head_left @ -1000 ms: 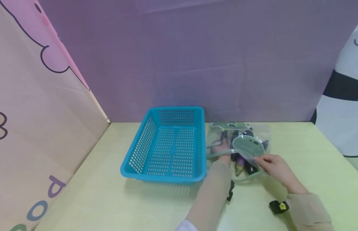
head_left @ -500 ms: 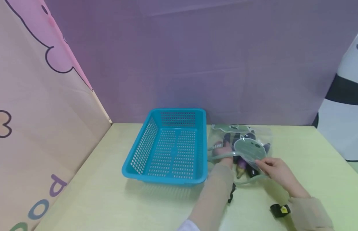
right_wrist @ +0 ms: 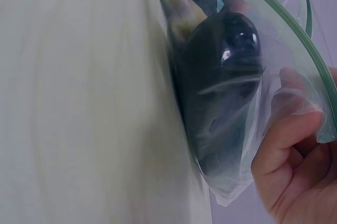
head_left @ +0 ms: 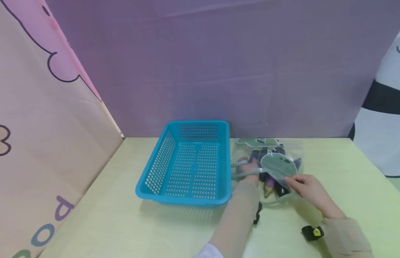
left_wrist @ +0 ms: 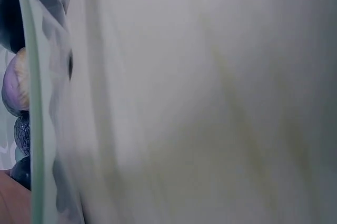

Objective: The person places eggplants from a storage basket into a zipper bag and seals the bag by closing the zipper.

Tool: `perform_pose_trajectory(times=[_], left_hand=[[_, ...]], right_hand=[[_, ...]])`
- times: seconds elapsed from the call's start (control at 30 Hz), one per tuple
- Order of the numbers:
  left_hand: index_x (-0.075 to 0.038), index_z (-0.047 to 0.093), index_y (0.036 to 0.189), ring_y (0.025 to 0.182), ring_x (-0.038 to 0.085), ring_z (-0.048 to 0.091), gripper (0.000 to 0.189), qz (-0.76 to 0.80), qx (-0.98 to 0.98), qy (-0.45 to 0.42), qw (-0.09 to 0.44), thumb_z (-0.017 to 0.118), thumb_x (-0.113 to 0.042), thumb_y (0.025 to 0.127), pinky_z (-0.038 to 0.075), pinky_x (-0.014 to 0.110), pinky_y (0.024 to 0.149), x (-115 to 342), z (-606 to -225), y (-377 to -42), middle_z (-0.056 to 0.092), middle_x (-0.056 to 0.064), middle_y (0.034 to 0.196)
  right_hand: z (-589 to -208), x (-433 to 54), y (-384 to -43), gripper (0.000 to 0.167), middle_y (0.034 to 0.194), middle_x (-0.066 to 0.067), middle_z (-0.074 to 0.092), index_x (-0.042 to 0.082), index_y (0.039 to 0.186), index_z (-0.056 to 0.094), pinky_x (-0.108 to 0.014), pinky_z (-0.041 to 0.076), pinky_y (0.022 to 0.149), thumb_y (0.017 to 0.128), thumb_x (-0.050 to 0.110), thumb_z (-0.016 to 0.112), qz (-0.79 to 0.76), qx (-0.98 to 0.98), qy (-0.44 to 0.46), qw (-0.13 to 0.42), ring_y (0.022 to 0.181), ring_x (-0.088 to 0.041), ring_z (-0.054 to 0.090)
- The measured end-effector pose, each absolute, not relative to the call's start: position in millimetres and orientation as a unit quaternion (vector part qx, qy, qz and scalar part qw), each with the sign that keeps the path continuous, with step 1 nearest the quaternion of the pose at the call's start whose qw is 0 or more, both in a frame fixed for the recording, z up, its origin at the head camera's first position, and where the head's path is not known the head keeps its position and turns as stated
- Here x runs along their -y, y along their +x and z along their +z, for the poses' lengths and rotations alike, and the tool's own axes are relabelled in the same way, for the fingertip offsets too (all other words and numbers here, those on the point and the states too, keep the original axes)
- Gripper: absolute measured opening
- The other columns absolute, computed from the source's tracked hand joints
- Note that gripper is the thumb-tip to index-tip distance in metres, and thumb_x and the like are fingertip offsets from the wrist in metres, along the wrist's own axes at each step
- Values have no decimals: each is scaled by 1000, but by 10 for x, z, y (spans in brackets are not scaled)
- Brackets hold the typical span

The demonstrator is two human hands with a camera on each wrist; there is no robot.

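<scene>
A clear zip bag (head_left: pixel 291 147) with a green zip strip and green printed pictures lies on the table, its mouth towards me. Several dark purple eggplants (right_wrist: pixel 221 71) are inside, one with a pale, purple-tinged end (head_left: pixel 269 186). My left hand (head_left: pixel 250 167) reaches through the mouth into the bag, right at a dark eggplant (head_left: pixel 254 155); its fingers are mostly hidden, and I cannot tell whether they grip it. With thumb and fingers, my right hand (head_left: pixel 303 184) pinches the upper layer of the bag near the zip strip (right_wrist: pixel 310 50) and lifts it.
A blue plastic basket (head_left: pixel 227 168) with holes in its walls and floor stands directly left of the bag; no contents show in it. A black block with a yellow mark (head_left: pixel 312 233) sits by my right sleeve. The purple backdrop (head_left: pixel 200 64) rises behind the table.
The view shifts slightly. Inside the bag, the dark eggplant at my left thumb tip looks tilted more to the right than before. My right hand keeps its pinch on the bag.
</scene>
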State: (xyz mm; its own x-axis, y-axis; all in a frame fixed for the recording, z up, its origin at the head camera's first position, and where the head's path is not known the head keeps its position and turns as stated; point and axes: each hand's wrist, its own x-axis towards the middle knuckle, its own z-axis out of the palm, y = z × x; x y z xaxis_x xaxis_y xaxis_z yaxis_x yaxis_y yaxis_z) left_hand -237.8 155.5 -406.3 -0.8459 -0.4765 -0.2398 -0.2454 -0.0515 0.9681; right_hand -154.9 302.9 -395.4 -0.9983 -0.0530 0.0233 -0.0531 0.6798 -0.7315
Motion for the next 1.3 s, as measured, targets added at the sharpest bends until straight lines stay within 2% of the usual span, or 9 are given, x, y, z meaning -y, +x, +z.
perform_pose_trajectory(times=[0.37,0.6,0.83,1.03,1.3], left_hand=[[-11,63,89,85,24,63,15,-653,711,252,68,73,-14,78,52,39,84,-1540,-4052,-2394,67,4,86],[-10,63,83,77,23,62,12,-639,725,244,82,73,-13,77,53,36,77,-1544,-4059,-2370,66,4,79],[-7,64,92,85,26,64,16,-650,713,248,79,71,-13,80,53,39,82,-1567,-4065,-2360,68,7,86],[-6,63,93,87,28,64,17,-641,721,248,92,71,-11,79,53,39,83,-1576,-4071,-2346,68,9,89],[-7,64,103,100,30,63,20,-663,703,248,67,65,-12,84,52,41,90,-1575,-4067,-2340,68,12,102]], right_hand=[[-3976,-3019,-1574,41,57,4,45,2,68,53,-25,41,52,99,30,49,405,914,35,-5,52,-9,42],[-4008,-3027,-1569,41,57,4,45,2,69,53,-25,41,54,99,29,49,406,913,37,-3,52,-9,42],[-4032,-3056,-1573,41,57,5,45,2,69,54,-26,41,54,99,30,49,406,913,34,0,51,-9,42],[-4029,-3061,-1579,41,57,5,46,2,69,54,-26,41,53,98,30,49,403,914,41,4,52,-9,42],[-4017,-3074,-1597,41,58,4,46,3,70,54,-25,42,54,99,31,49,402,915,39,0,53,-9,43]])
